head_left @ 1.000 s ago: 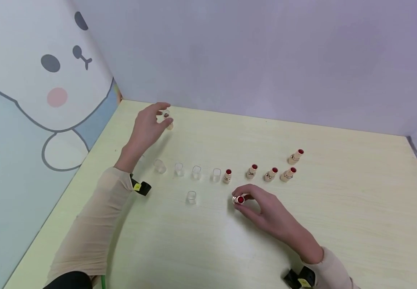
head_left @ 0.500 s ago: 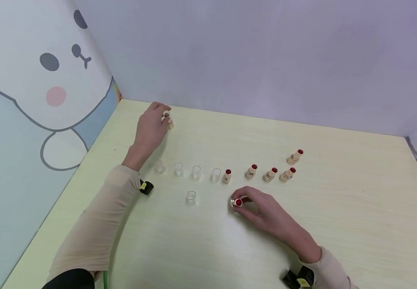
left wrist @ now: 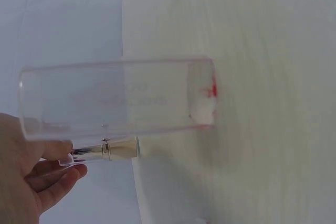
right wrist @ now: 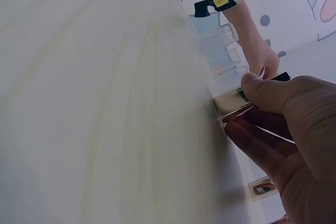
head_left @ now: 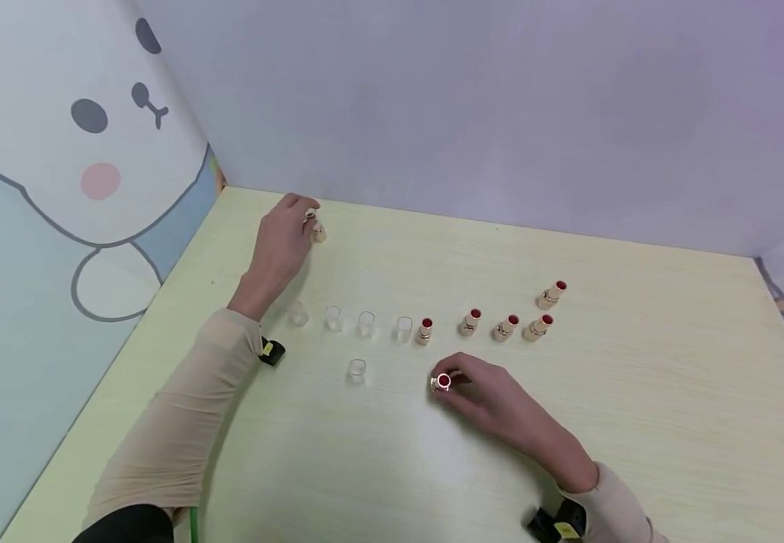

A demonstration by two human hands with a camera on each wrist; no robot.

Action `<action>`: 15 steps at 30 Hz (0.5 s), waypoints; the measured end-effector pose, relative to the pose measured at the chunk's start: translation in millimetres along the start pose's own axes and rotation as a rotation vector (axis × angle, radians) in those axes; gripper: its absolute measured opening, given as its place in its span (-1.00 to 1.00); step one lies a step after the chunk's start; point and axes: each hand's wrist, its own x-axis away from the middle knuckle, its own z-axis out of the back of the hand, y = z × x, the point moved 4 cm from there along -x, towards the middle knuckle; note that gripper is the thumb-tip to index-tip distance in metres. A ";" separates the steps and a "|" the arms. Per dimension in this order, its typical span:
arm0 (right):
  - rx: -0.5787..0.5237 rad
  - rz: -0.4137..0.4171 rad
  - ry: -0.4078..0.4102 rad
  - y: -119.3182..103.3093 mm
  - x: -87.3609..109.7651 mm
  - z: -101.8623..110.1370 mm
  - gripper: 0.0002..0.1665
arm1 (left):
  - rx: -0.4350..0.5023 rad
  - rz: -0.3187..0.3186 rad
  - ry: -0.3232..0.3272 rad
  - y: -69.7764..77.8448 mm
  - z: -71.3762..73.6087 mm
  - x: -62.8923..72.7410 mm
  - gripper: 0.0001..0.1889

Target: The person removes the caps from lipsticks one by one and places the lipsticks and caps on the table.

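Observation:
At the back left of the table, my left hand [head_left: 277, 245] pinches a clear lipstick cap at the top of an upright gold lipstick [left wrist: 121, 149]. The fingers partly hide that cap, so how far it sits over the lipstick I cannot tell. Nearer the front, my right hand [head_left: 500, 403] holds an uncapped gold lipstick [head_left: 442, 382] between thumb and fingers, its dark red top facing up. In the right wrist view its gold base [right wrist: 228, 103] is low, close to the tabletop.
Several clear caps stand in a row, one being a cap [head_left: 366, 324]; another cap [head_left: 356, 370] stands in front. Several uncapped lipsticks, including a lipstick [head_left: 470, 323], stand to the right. A wall [head_left: 473, 113] rises behind the table [head_left: 670, 392].
My left fingers have drawn closer together at the back lipstick, and that wrist has swung slightly right. My right hand has shifted a little left and nearer with its lipstick.

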 end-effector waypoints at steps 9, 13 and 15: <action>0.011 -0.022 -0.003 2.6 -3.5 -0.2 -0.65 | 0.011 -0.035 0.031 9.2 9.9 3.5 -0.74; 0.004 -0.026 -0.013 3.9 -5.1 -1.5 -0.64 | -0.004 -0.079 0.037 17.8 14.9 7.8 -0.74; 0.005 -0.020 -0.012 3.9 -5.5 -2.0 -0.63 | -0.006 -0.108 0.048 22.8 17.3 10.6 -0.74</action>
